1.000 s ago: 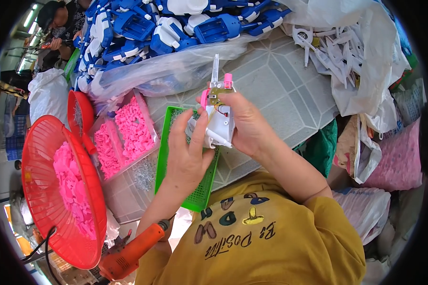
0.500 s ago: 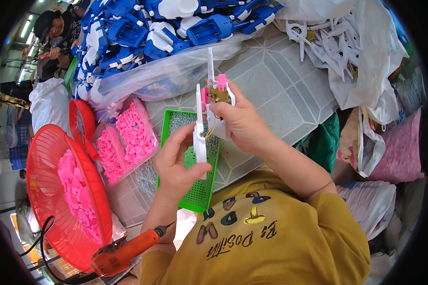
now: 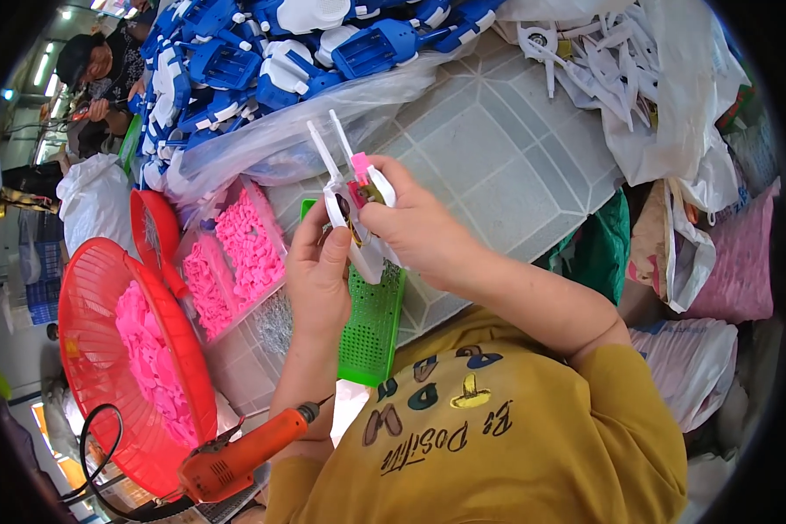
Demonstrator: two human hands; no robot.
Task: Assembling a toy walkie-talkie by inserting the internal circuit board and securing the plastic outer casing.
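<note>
Your left hand and right hand are together, both clamped on a white plastic assembly with a pink insert, above the green perforated tray. Worktop is crowded; red basket sits at its left edge.

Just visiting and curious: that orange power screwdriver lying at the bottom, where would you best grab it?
Probably around the thick orange body of the orange power screwdriver, coming from above. It lies on its side, its thin metal bit pointing up-right toward the left hand, its black cable trailing off the back end, so the middle is the only broad part to grip.
</note>
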